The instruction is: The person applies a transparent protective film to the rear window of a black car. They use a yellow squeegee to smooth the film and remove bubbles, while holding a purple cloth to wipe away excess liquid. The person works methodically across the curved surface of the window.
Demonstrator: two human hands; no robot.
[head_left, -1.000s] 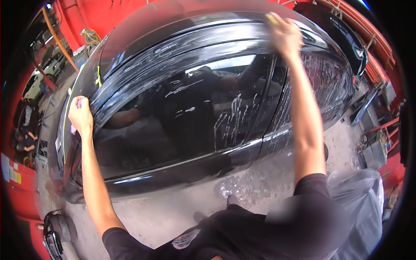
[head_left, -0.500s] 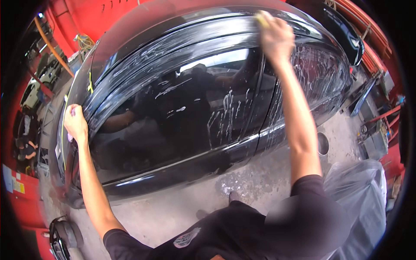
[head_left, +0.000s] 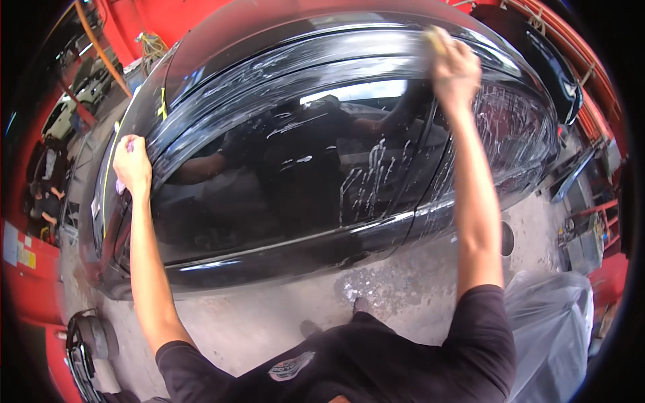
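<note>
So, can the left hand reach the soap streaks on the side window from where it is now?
Probably yes: the left hand rests on the car's edge, and nothing lies between it and the soap streaks.

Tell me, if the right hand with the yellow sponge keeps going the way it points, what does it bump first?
The right hand points up over the black car's roof. It would probably just slide along that soapy roof edge; depth is hard to judge.

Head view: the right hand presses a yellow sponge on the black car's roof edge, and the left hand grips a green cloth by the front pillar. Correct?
Not quite. In the head view the cloth under the left hand is pink, not green. The rest holds: the right hand presses a yellow sponge on the black car at its roof edge.
</note>
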